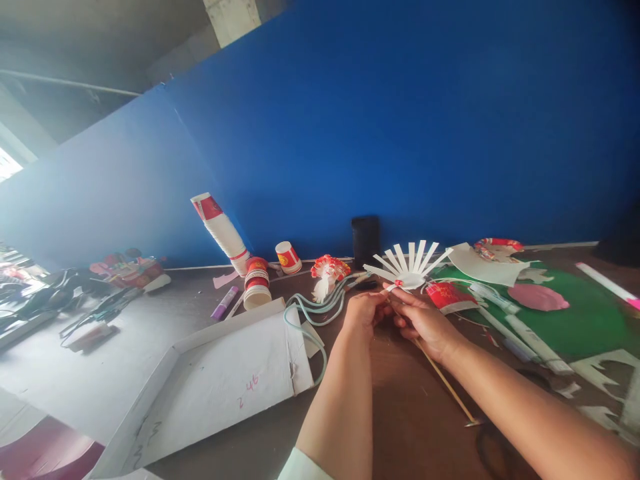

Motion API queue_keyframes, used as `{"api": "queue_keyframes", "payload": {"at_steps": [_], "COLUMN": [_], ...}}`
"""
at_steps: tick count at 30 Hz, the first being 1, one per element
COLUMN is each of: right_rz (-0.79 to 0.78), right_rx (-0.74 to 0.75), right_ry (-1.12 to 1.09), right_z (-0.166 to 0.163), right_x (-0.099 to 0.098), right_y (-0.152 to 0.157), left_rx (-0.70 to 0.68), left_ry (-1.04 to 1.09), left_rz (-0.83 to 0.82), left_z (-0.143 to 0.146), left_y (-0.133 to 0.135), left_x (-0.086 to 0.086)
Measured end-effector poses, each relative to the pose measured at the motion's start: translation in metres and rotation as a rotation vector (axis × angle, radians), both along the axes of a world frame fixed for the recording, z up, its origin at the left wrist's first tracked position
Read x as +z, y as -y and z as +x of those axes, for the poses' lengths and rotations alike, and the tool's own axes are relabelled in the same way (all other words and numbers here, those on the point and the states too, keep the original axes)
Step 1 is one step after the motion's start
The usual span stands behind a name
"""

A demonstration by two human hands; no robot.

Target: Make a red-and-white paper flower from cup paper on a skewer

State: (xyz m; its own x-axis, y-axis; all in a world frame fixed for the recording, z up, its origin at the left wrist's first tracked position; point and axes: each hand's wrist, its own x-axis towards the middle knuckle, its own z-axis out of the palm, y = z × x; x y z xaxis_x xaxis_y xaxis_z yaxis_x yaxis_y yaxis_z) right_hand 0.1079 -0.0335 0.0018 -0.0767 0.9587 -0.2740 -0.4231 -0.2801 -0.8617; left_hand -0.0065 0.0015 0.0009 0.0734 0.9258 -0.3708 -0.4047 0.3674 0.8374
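Both my hands meet near the middle of the view, close to a paper cup cut into white strips [411,277] that fan outward. My right hand [425,323] is closed, with its fingertips at the base of the strips by a small red and white bit. Alongside it, my left hand [364,312] is closed too, and its fingertips are partly hidden. A thin wooden stick [445,381] slants from beneath my right hand toward the front right; whether I grip it cannot be seen. Just right of the strips is a red paper cup piece [451,297].
A white box lid [230,373] lies left, with a pale cable [320,308] over its corner. Behind stand stacked paper cups [225,233], a single cup [289,258], a red and white paper flower [330,270] and a black object [365,241]. Green paper [585,320] and markers [537,343] lie right.
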Motion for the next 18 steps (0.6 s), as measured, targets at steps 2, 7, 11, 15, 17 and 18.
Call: {"api": "queue_keyframes", "payload": {"at_steps": [2, 7, 11, 15, 17, 18], "right_rz": [0.008, 0.016, 0.032, 0.033, 0.029, 0.027], "right_rx": [0.004, 0.0, 0.0, -0.016, -0.033, -0.038], "right_ry": [0.008, 0.032, 0.062, 0.102, 0.096, 0.091], "right_z": [0.0, -0.001, -0.0019, -0.0026, -0.0032, -0.0035], "right_x": [-0.0006, -0.001, -0.0016, -0.0013, -0.0003, 0.0002], "right_y": [-0.0003, -0.0004, 0.0003, 0.0009, 0.0014, 0.0016], "left_rx": [-0.004, -0.006, -0.022, 0.008, 0.006, 0.001], "left_ry": [-0.009, -0.063, -0.062, -0.065, -0.058, -0.054], "left_rz": [0.012, 0.014, 0.042, 0.019, 0.01, 0.009], "left_z": [0.0003, 0.0011, 0.0016, 0.0027, 0.0031, 0.0031], "left_y": [-0.0002, -0.0015, -0.0017, 0.0009, 0.0022, 0.0026], "left_x": [-0.0001, -0.0017, -0.0038, -0.0005, 0.002, 0.0029]}}
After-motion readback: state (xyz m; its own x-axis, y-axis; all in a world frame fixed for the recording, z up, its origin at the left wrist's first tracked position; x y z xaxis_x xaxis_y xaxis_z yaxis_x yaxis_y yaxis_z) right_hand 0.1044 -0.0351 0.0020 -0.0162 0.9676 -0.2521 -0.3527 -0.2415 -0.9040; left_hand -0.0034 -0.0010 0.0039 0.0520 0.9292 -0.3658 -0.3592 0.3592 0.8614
